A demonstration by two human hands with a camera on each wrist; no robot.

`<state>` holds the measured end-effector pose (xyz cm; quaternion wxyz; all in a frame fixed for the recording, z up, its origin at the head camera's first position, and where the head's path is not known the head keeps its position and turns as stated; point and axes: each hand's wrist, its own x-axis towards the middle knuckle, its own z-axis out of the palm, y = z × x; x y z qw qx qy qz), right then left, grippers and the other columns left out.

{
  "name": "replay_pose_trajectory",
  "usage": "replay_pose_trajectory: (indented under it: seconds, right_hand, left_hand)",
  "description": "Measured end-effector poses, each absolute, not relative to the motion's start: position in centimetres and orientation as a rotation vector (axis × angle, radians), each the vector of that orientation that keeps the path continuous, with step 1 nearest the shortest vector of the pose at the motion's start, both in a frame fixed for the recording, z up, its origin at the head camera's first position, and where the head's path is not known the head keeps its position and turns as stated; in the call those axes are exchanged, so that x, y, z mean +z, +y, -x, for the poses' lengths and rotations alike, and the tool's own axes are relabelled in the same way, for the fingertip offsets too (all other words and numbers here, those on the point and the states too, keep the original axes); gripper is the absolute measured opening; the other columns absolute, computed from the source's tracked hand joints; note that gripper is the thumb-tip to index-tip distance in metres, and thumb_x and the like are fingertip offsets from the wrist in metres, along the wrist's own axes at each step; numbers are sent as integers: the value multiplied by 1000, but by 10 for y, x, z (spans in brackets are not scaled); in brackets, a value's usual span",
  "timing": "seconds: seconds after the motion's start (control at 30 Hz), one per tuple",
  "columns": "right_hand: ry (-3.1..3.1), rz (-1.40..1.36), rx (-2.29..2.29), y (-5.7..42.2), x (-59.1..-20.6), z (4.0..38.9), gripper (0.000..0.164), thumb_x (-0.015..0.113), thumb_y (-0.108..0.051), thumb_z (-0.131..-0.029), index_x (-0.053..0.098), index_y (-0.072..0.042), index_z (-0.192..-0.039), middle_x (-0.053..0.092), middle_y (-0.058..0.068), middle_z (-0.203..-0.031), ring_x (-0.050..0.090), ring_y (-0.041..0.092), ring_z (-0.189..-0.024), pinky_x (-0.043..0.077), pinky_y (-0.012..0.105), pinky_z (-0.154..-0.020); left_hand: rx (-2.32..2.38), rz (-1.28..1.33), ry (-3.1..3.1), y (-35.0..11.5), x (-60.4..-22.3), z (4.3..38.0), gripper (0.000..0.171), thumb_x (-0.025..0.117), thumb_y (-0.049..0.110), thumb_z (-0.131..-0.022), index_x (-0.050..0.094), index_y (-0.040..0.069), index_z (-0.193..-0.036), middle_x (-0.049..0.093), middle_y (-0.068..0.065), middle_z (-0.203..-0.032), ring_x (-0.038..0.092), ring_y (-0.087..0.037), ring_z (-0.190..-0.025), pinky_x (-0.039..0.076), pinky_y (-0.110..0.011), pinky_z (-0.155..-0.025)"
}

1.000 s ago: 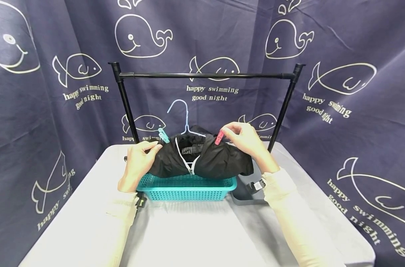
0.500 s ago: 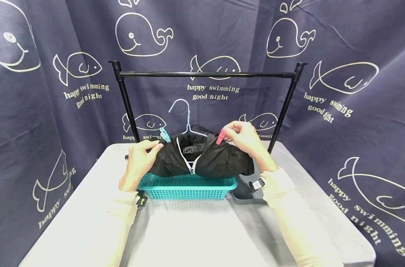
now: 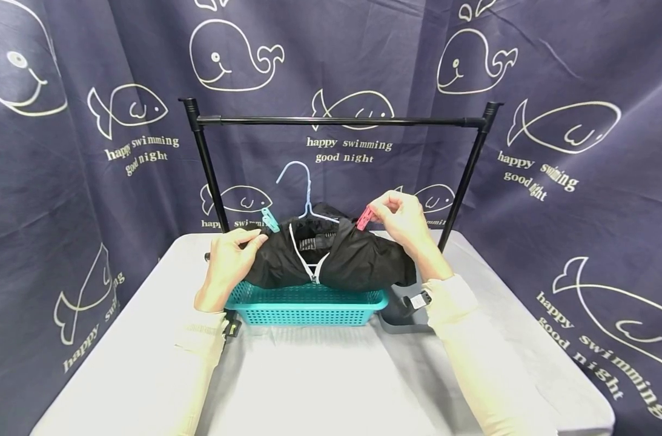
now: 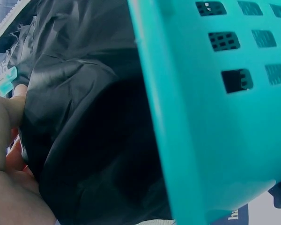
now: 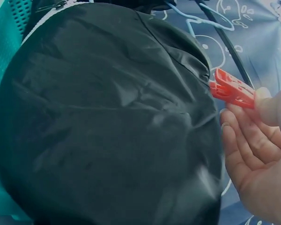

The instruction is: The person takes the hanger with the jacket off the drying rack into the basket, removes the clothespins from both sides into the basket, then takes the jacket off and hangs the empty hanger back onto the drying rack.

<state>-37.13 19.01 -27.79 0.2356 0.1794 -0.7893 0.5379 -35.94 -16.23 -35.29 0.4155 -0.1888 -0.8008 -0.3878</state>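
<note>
Black fabric of a garment (image 3: 363, 266) spreads sideways above the teal basket (image 3: 306, 318) on the bench (image 3: 309, 375), a blue hanger (image 3: 308, 194) rising from its neck opening. The right hand (image 3: 406, 223) pinches a pink clip (image 3: 365, 218) between thumb and fingers. Judged decisive here is the clip's alignment: its long axis slants from this grip down and leftward, its far end meeting the garment's upper edge; whether it bites the cloth cannot be told. The garment thus lies below and to the left of the right grip. The left hand (image 3: 229, 263), farther from the pink clip, pinches the garment's opposite end, just beside a turquoise clip (image 3: 270, 220).
</note>
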Motion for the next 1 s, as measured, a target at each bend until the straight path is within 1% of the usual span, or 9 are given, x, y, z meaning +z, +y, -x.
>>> replay_pose_trajectory:
  seconds: [0.1,0.17,0.33,0.4,0.5,0.6,0.7,0.8,1.0]
  right_hand:
    - [-2123,-501,1489,194,-276,370,14,73,-10,-94,73,4,-91,77,5,-80,72,4,-70,56,20,-71]
    - [-2101,-506,1498,199,-275,368,16,72,-10,-95,72,6,-93,77,5,-80,72,4,-70,57,21,-72]
    - [-2075,-488,1515,216,-272,364,18,70,-9,-97,71,10,-99,75,-3,-81,72,5,-72,59,21,-73]
    - [-2084,-476,1493,222,-271,363,20,68,-9,-98,71,10,-105,76,-2,-83,71,4,-73,58,21,-73]
    - [-2118,-436,1400,231,-272,358,23,67,-14,-100,73,6,-111,78,9,-91,71,-1,-73,58,19,-74]
    - [-2124,-389,1316,239,-273,355,25,67,-19,-100,74,2,-112,78,16,-97,71,-3,-73,56,16,-73]
    - [-2115,-313,1260,247,-274,350,25,69,-26,-99,76,-4,-109,80,10,-95,72,-2,-72,52,13,-72]
    - [-2101,-255,1239,255,-276,347,24,70,-29,-98,77,-7,-108,80,4,-93,73,0,-72,49,14,-71]
    - [-2103,-190,1161,270,-282,345,25,71,-30,-97,76,-9,-110,80,7,-94,73,-2,-70,46,14,-72]
  left_hand:
    - [-973,467,-2012,-163,-354,359,18,85,11,-85,83,2,-101,77,-12,-85,68,-25,-69,41,-19,-63]
    - [-975,458,-2008,-164,-355,359,18,85,11,-84,83,3,-101,78,-12,-86,70,-26,-71,43,-20,-64]
    - [-984,442,-2002,-167,-354,359,18,85,11,-84,83,4,-101,79,-12,-93,76,-28,-82,47,-20,-71]
    - [-984,440,-1999,-167,-353,360,18,85,12,-85,83,5,-101,79,-12,-93,76,-29,-84,47,-20,-72]
    - [-992,440,-1995,-168,-352,360,17,85,11,-85,83,6,-101,79,-12,-93,76,-29,-83,46,-17,-71]
    - [-992,440,-1985,-168,-352,361,17,85,10,-85,83,6,-101,79,-12,-92,75,-29,-81,44,-14,-70]
    - [-987,442,-1980,-168,-352,362,17,85,10,-84,83,6,-101,79,-12,-91,75,-30,-80,44,-15,-69]
    - [-977,441,-1981,-168,-353,362,17,85,10,-84,83,6,-101,79,-13,-91,75,-30,-80,44,-17,-69]
    - [-968,438,-1980,-169,-353,362,17,85,9,-84,83,5,-100,79,-13,-89,74,-30,-76,41,-18,-64]
